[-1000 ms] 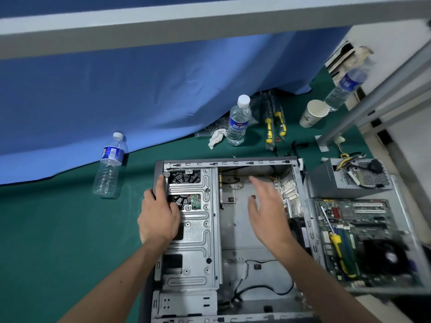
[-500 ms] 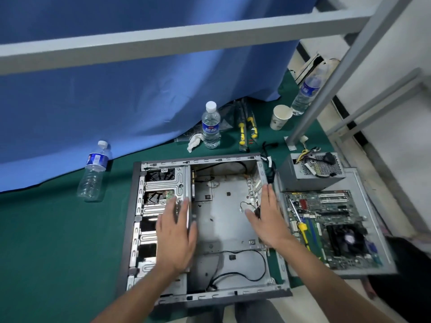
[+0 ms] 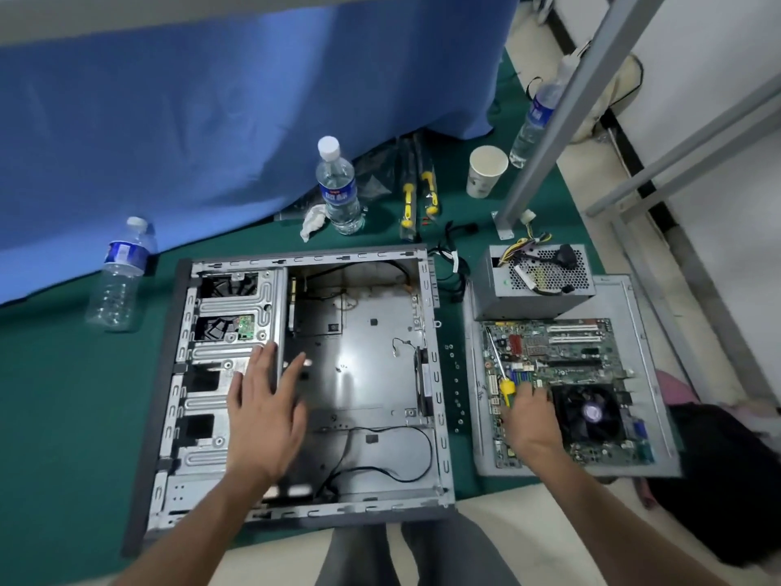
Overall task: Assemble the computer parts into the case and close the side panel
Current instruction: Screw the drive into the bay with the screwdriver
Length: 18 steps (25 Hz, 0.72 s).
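The open grey computer case (image 3: 304,260) lies flat on the green mat, its main bay bare apart from a few black cables. My left hand (image 3: 262,412) hovers open with spread fingers over the edge of the drive cage (image 3: 236,298). The motherboard (image 3: 591,353), with a black cooler fan, rests on the loose side panel (image 3: 634,289) to the right of the case. A yellow-handled screwdriver (image 3: 498,370) lies on the board. My right hand (image 3: 528,420) rests on the board's left part, fingers beside the screwdriver handle. The power supply (image 3: 532,289) sits behind the board.
Several small screws (image 3: 454,387) lie in a row between case and panel. Water bottles (image 3: 338,192) (image 3: 118,277) (image 3: 534,120), a paper cup (image 3: 486,171), packaged screwdrivers (image 3: 418,192) and a crumpled tissue (image 3: 315,219) stand behind the case. A grey metal frame leg (image 3: 545,133) rises at the right.
My right hand left the case's right wall and moved right onto the motherboard by the screwdriver. The left hand stayed over the drive cage edge. The view shifted toward the right.
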Available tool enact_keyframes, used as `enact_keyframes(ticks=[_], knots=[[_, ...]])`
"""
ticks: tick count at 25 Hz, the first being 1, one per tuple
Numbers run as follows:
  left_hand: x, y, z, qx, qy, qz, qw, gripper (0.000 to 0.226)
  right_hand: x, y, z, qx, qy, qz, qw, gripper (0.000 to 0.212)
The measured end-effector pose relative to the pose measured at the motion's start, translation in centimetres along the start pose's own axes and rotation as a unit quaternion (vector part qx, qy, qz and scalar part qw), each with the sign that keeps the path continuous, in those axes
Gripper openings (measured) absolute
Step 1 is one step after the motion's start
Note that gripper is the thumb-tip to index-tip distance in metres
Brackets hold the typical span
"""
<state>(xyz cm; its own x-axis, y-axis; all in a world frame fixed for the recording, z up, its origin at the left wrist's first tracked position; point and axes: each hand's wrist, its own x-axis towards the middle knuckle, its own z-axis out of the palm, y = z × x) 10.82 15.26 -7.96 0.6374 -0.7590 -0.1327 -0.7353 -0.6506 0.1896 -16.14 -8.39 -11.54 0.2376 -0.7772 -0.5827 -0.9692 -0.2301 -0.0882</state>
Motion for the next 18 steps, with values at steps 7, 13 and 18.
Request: enact_keyframes(ticks=[7,13,18], knots=[[-0.1,0.2,-0.1,-0.008,0.006,-0.008,1.0,0.055,-1.4,0.8,-0.5,0.151,-0.002,0.009,0.988,0.025],[0.0,0.2,0.1,-0.015,0.01,-0.003,1.0,0.053,-1.0,0.5,0.4,0.286,-0.031,0.023,0.957,0.02],[-0.1,0.3,0.0,-0.017,0.01,-0.005,1.0,0.055,-1.6,-1.4,2.3,0.282,-0.033,0.004,0.959,0.013]])
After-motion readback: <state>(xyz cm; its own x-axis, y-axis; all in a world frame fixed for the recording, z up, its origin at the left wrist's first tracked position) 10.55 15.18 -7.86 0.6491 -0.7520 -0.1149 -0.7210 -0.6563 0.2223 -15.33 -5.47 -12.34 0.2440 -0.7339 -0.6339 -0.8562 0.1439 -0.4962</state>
